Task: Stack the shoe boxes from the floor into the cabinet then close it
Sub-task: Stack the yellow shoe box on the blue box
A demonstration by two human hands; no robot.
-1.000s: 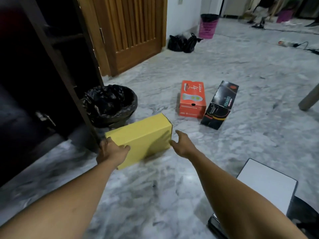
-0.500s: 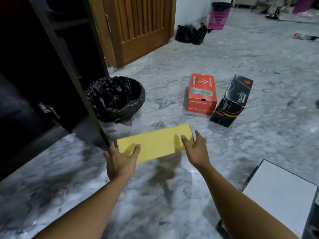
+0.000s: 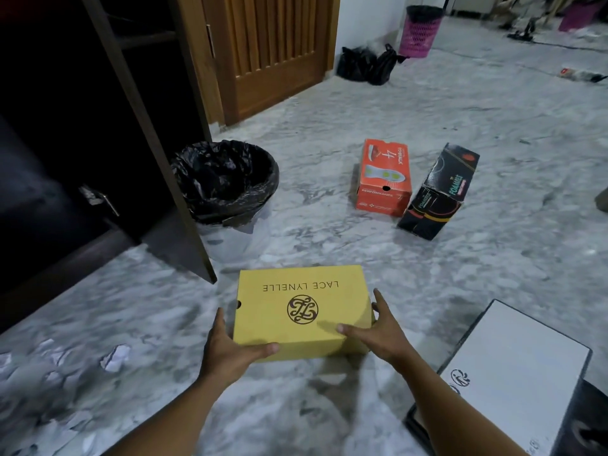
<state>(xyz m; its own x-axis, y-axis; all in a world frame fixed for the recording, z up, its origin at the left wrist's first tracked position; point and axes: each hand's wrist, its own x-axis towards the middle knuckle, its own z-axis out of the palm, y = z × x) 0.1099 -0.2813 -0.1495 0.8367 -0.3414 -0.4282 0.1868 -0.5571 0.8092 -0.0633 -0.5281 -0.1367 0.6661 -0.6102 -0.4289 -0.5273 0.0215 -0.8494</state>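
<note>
I am holding the yellow shoe box (image 3: 302,311) between both hands, in front of me and low over the marble floor (image 3: 329,110), with its shadow lying on the floor just under its near edge. Its lid is facing up, and the printed name and round logo are reading upside down to me. My left hand (image 3: 227,353) is gripping the near left corner, with the thumb lying across the top along the near edge and the fingers running up the left side. My right hand (image 3: 385,334) is gripping the right end, thumb on the lid and fingers against the right side.

The dark cabinet (image 3: 65,126) is standing open on my left, and the bottom corner of its door (image 3: 148,143) is coming down close to the box's far left corner. Just beyond the door, a bin lined with a black bag (image 3: 227,179) is sitting on the floor. Farther out, an orange shoe box (image 3: 385,179) and a black shoe box (image 3: 437,192) are lying side by side, nearly touching at their near ends. A white-lidded box (image 3: 519,366) is sitting at my lower right, beside my right forearm. A wooden door (image 3: 273,51), black bags (image 3: 365,64) and a pink basket (image 3: 419,28) are showing along the far wall.
</note>
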